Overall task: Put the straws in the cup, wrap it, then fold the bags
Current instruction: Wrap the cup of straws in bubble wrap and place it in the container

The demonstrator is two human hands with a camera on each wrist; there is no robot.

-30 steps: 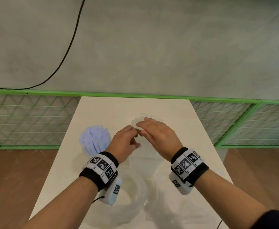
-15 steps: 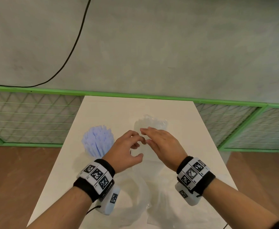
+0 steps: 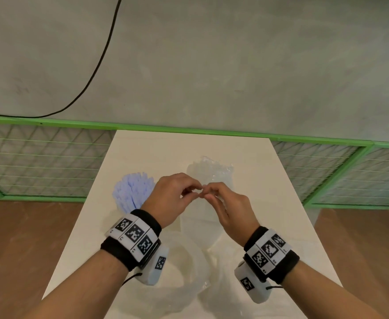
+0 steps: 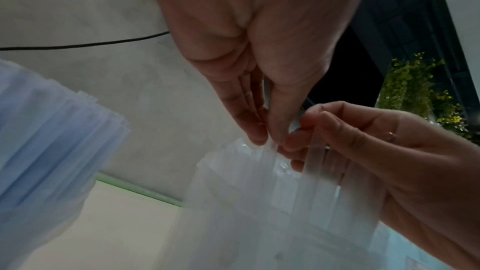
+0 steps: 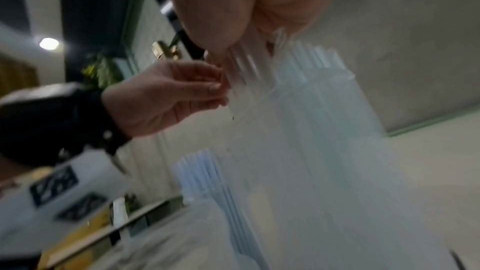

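Clear plastic bags (image 3: 182, 279) lie nearest on the table (image 3: 292, 226); beyond, the left hand (image 3: 172, 201) and right hand (image 3: 225, 206) pinch thin clear straws (image 4: 315, 174) together, likely steadying them over the wrapped cup (image 3: 209, 171); blue straws (image 3: 132, 192) stand left.

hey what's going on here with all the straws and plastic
A person is working at a white table with both hands over a clear cup of white straws. The left hand and right hand meet just above it, each pinching the tops of a few straws with the fingers, apparently settling them into the cup. A second bundle of blue straws stands to the left. Clear plastic bags lie unfolded on the near side of the table, so wrapping and folding are not yet done.
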